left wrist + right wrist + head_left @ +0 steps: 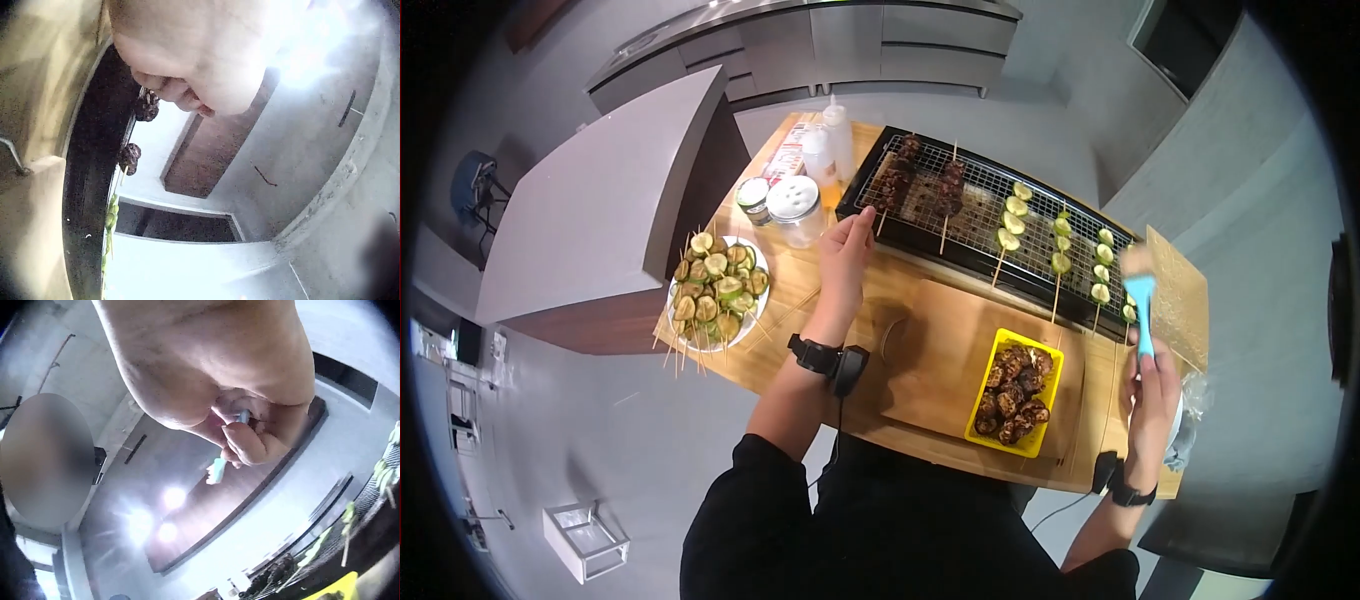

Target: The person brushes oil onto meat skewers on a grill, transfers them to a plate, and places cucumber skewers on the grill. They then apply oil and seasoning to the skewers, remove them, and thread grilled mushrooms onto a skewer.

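My right hand [1152,400] grips the light blue handle of a basting brush [1142,300], bristles up, over the right end of the grill [990,262]. In the right wrist view, fingers curl round the brush handle [244,417]. My left hand [845,265] is at the grill's near left edge, fingers bent, fingertips beside the stick of a dark meat skewer [895,185]; I cannot tell whether it pinches anything. Another meat skewer [951,188] lies to its right. Several zucchini skewers [1012,222] lie across the rack, sticks over the near edge.
A white plate [764,300] heaped with zucchini skewers stands left. Behind it are a shaker jar [794,200], a small jar [753,198] and squeeze bottles [837,130]. A yellow tray [980,432] of browned pieces sits on a brown board [930,370]. Cardboard [1178,290] stands right.
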Demonstrator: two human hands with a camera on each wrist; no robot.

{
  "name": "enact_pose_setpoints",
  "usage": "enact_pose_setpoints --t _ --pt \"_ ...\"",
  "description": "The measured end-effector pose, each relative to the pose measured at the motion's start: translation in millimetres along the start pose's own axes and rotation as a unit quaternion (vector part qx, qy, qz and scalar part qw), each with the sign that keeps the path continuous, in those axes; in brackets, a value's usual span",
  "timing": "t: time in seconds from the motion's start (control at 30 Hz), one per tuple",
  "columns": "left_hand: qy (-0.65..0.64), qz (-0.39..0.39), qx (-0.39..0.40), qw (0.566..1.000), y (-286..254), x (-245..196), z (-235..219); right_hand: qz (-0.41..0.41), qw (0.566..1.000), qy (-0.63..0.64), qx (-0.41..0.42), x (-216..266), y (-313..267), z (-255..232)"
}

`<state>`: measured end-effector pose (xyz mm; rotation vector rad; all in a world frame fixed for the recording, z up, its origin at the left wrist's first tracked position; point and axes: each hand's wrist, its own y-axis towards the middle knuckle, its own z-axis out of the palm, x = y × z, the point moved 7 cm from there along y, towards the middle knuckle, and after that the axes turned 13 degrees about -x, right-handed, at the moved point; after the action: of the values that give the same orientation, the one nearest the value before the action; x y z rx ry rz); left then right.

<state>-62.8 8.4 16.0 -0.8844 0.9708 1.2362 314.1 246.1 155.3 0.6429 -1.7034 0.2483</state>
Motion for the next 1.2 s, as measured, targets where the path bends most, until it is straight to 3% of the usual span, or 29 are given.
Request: enact_pose_setpoints --t 0.07,0.17,0.27,0.4,0.5,0.63,0.77,0.97,1.07,1.2 --pt "-0.013 -0.020 -0.009 1.000 -1 0 -2 -0.032 0.999 0.002 -0.017 32 16 30" --pt "-0.020 -0.041 -0.007 0.999 4 11 -6 -0.053 0.996 0.052 0.054 61 43 72" --pt "0.004 -0.047 0.002 0.999 8 17 -7 -0.035 0.987 0.079 0.135 64 74 117" --pt "0.031 -0.065 0.032 0.997 13 23 -11 -0.059 0.976 0.063 0.198 77 96 183" --pt "0.058 -0.074 0.012 0.996 18 26 -14 -0.083 0.965 0.042 0.245 77 113 224" --pt "0.081 -0.067 0.076 0.992 19 34 -6 -0.123 0.948 -0.016 0.292 64 130 268" --pt "0.086 -0.027 0.096 0.991 19 44 0 -0.133 0.945 -0.017 0.298 64 132 293" --pt "0.053 -0.028 0.109 0.992 19 44 2 -0.269 0.913 -0.027 0.307 68 122 309" --pt "0.056 -0.022 0.111 0.992 18 47 3 -0.313 0.885 -0.119 0.323 67 115 308" --pt "0.057 -0.023 0.096 0.994 18 48 3 -0.288 0.910 -0.077 0.289 66 116 305"
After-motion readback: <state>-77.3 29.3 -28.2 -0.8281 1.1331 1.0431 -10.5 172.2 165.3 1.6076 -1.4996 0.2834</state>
